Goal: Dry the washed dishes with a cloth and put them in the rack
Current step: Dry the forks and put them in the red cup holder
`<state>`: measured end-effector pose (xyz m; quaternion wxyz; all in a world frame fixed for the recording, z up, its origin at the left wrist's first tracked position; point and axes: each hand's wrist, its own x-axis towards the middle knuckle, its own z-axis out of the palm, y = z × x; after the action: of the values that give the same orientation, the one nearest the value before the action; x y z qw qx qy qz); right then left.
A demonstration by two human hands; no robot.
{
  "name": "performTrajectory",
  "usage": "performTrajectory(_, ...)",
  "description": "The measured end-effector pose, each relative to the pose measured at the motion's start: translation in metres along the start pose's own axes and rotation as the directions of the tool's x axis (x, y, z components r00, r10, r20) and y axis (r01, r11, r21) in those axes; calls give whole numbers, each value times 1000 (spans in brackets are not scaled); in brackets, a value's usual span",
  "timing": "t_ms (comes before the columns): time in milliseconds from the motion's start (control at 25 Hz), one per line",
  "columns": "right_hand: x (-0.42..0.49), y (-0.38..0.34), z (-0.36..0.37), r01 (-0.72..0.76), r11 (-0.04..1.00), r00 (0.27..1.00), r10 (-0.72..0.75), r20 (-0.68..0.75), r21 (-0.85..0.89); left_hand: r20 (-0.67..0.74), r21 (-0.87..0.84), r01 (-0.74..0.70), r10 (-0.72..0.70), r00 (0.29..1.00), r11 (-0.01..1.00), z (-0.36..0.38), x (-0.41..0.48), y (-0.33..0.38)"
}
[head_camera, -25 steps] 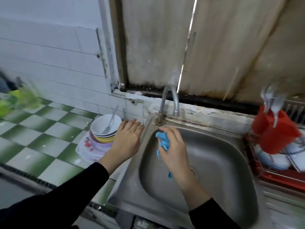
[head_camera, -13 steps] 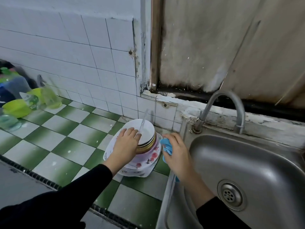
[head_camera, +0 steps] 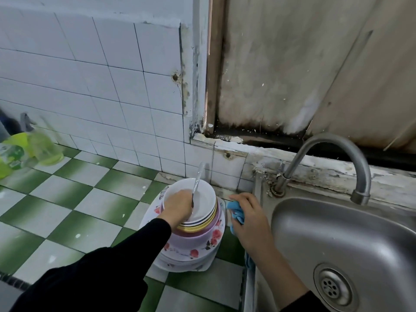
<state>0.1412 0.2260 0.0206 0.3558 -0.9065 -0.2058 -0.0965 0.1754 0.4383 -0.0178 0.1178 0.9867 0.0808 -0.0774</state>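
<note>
bowl stack (head_camera: 198,242): spoon (head_camera: 197,179) in top bowl (head_camera: 203,203), gripped by left hand (head_camera: 177,204); right hand (head_camera: 249,219) clutches cloth (head_camera: 236,212)

Soft, cool, even light; a faint shadow lies beside the stacked dishes (head_camera: 193,246). The steel sink (head_camera: 337,224) shows a dull sheen. Wide-angle distortion bends the wall tiles (head_camera: 101,75), and the green bottles (head_camera: 44,147) at the left edge are blurred.
</note>
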Motion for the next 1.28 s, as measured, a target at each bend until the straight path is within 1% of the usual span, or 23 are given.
performTrajectory(80,-2,1,-6,-6,1000,1000,6,-20,18,24,-100,49,-47,999,994,-2,3,3)
performTrajectory(120,-2,1,-10,-12,1000,1000,13,-28,29,28,-186,83,-80,996,979,-4,3,4)
performTrajectory(160,-3,1,-14,-20,999,999,21,-37,44,32,-318,132,-128,991,939,-6,3,6)
performTrajectory(200,-4,1,-19,-28,998,998,31,-53,63,47,-469,182,-181,982,864,-9,1,8)
performTrajectory(280,-6,1,-29,-44,993,995,54,-89,113,97,-719,260,-277,956,644,-16,-6,15)
performTrajectory(360,-13,1,-40,-69,984,990,88,-114,162,166,-868,287,-309,936,405,-21,-15,23)
performTrajectory(400,-18,2,-45,-95,975,985,121,-124,201,176,-902,277,-304,936,330,-24,-21,30)
performTrajectory(440,-23,2,-51,-140,955,975,179,-131,260,165,-923,253,-296,941,290,-27,-27,37)
performTrajectory(520,-36,3,-65,-265,874,929,344,-134,409,118,-937,204,-292,949,285,-32,-42,55)
performTrajectory(560,-42,6,-72,-313,834,898,416,-145,455,94,-944,178,-295,951,276,-34,-53,66)
performTrajectory(600,-49,10,-80,-337,821,873,455,-172,462,76,-957,154,-298,951,247,-35,-64,79)
performTrajectory(640,-56,14,-88,-340,829,861,464,-207,445,66,-970,131,-297,953,206,-37,-76,92)
performTrajectory(720,-71,22,-108,-314,851,864,440,-245,422,70,-986,108,-268,961,129,-37,-102,124)
performTrajectory(800,-85,34,-127,-302,853,873,427,-236,425,98,-989,119,-223,970,83,-33,-124,154)
performTrajectory(840,-92,40,-134,-314,836,866,446,-225,449,117,-989,133,-203,972,68,-31,-132,168)
performTrajectory(880,-100,47,-141,-340,792,843,496,-208,507,131,-987,146,-192,973,65,-27,-140,182)
performTrajectory(920,-106,52,-148,-364,711,804,566,-183,602,134,-987,147,-189,973,59,-25,-147,194)
performTrajectory(1000,-117,59,-163,-372,485,714,694,-90,791,120,-989,135,-189,975,67,-21,-158,218)
performTrajectory(1040,-121,60,-171,-360,399,689,723,-48,843,106,-990,121,-186,977,73,-20,-163,229)
performTrajectory(1080,-125,62,-182,-355,362,682,731,-26,862,91,-992,105,-184,979,68,-19,-168,242)
performTrajectory(1120,-127,64,-191,-353,351,683,730,-18,867,79,-994,92,-189,979,62,-19,-171,252)
performTrajectory(1280,-126,74,-222,-263,361,691,718,-86,895,48,-997,59,-192,980,55,-20,-185,290)
